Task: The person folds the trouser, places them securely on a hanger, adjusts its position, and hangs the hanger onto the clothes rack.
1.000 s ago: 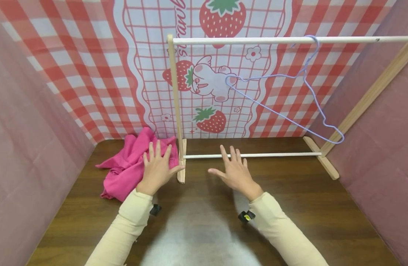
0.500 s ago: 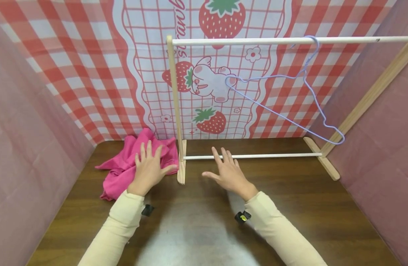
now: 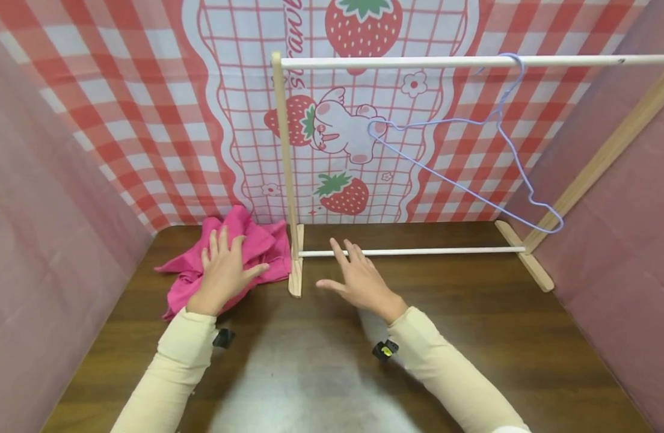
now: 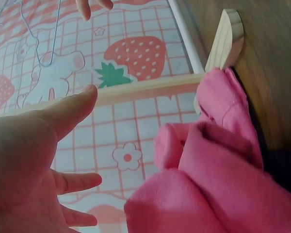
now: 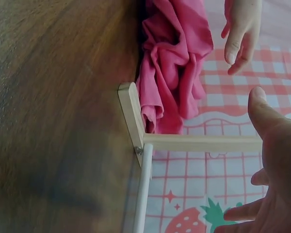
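Note:
A crumpled pink cloth (image 3: 267, 243) lies in a heap on the table at the left, beside the rack's left foot. My left hand (image 3: 222, 273) hovers over it with fingers spread; in the left wrist view a gap shows between that hand (image 4: 24, 155) and the cloth (image 4: 208, 174). To the right of the rack's left post, my right hand (image 3: 360, 279) is held above the table, fingers straight and holding nothing. The right wrist view shows the right hand (image 5: 281, 160) apart from the cloth (image 5: 172, 63), with the left hand (image 5: 245, 29) beyond.
A wooden rack with a white top rail (image 3: 397, 62) stands at the back of the table (image 3: 310, 373). From the rail hangs a lilac wire hanger (image 3: 445, 179). Its lower white bar (image 3: 445, 251) runs low near the table. Pink curtains (image 3: 45, 240) flank both sides; a strawberry-print cloth (image 3: 245, 120) hangs behind.
Both hands have shifted left, the left one further over the pink cloth and the right one toward the rack's left post. The cloth, rack and hanger stay in place.

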{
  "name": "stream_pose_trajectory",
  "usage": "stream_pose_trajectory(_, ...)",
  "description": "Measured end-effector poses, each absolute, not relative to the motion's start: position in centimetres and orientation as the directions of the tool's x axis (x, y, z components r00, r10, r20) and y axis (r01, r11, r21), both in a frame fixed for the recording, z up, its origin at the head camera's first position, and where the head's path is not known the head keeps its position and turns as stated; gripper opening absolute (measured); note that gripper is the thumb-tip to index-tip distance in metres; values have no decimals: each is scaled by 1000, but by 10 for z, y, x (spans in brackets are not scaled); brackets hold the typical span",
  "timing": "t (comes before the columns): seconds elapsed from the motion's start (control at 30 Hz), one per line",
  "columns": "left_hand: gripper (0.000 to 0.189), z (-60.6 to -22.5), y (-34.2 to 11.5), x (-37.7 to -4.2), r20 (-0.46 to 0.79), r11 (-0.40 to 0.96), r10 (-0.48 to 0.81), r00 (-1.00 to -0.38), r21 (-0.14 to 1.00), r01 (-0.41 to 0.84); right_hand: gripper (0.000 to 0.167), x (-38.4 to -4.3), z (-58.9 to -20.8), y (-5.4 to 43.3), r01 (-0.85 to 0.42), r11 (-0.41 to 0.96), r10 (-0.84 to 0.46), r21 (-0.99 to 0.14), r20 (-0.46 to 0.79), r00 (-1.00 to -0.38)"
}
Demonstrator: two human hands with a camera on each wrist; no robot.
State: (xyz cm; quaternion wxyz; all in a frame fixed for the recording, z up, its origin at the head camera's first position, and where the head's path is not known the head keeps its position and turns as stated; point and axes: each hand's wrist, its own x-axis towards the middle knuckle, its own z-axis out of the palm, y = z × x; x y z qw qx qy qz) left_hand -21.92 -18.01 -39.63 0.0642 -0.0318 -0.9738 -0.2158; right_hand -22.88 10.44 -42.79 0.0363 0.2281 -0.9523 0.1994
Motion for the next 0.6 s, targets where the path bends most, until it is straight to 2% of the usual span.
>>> stream_pose_trajectory(0.33, 78, -378, -193, -226, 148, 909, -2, -989, 413, 59, 97, -231, -435, 87, -469, 783, -449, -408, 149, -881)
stream_pose_trajectory(0.6, 84, -375, -209, -227, 120, 908, -10, -993, 418, 42, 94, -231, -437, 74, -511, 762, -489, -398, 164, -857)
